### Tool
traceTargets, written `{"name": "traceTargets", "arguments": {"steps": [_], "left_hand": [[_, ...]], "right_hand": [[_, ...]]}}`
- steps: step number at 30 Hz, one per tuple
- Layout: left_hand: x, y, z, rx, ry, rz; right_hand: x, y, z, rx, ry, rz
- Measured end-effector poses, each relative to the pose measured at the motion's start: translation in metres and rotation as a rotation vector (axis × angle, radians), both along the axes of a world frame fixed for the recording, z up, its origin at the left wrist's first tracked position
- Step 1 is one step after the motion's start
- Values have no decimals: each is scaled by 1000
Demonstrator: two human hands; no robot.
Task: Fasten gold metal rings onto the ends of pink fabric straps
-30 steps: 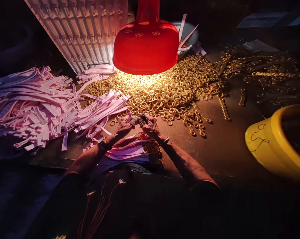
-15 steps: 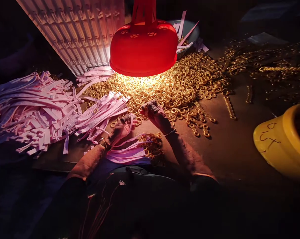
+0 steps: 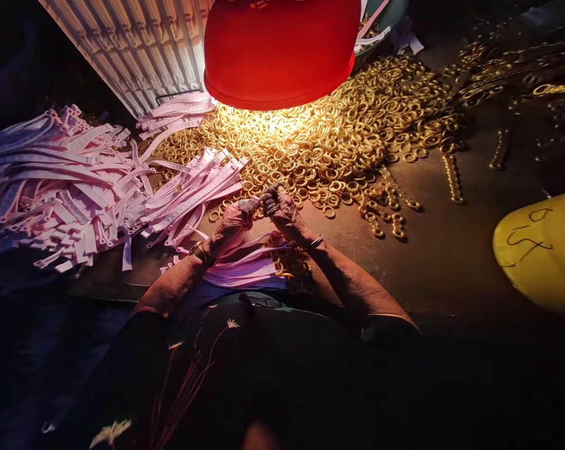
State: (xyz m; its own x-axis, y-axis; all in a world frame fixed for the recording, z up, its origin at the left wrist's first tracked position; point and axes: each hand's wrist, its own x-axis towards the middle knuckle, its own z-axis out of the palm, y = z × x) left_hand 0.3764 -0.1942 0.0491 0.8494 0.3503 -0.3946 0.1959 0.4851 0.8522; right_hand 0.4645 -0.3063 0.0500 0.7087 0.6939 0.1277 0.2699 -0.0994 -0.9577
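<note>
My left hand (image 3: 233, 226) is closed in a pinch on a thin pink strap, most of it hidden behind the fingers. Its fingertips almost meet those of my right hand (image 3: 281, 211), which are also pinched together; what they hold is too small and dark to make out. Dark coverings show on fingers of both hands. Below the wrists lies a bundle of pink straps (image 3: 245, 273) with gold rings (image 3: 289, 265) at its right end. Just beyond the fingertips spreads a large heap of loose gold rings (image 3: 320, 156).
A red lamp shade (image 3: 277, 56) hangs low over the heap. Piles of pink straps (image 3: 71, 181) lie on the left, by a ribbed translucent panel (image 3: 146, 44). A yellow bucket (image 3: 540, 256) stands on the right, and a bowl (image 3: 395, 15) sits behind the rings.
My hands have come together, the right one moving left toward the strap in the left. The view has shifted, so the lamp looks larger and higher.
</note>
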Motion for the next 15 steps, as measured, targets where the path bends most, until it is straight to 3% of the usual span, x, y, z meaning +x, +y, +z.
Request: {"name": "traceTargets", "arguments": {"steps": [5, 11, 15], "left_hand": [[-8, -2, 3, 86, 32, -76], [-18, -11, 2, 300, -62, -23], [-21, -6, 17, 259, -13, -89]], "right_hand": [[-2, -6, 0, -51, -66, -23], [1, -11, 2, -137, -44, 17], [-3, -16, 5, -67, -22, 33]]}}
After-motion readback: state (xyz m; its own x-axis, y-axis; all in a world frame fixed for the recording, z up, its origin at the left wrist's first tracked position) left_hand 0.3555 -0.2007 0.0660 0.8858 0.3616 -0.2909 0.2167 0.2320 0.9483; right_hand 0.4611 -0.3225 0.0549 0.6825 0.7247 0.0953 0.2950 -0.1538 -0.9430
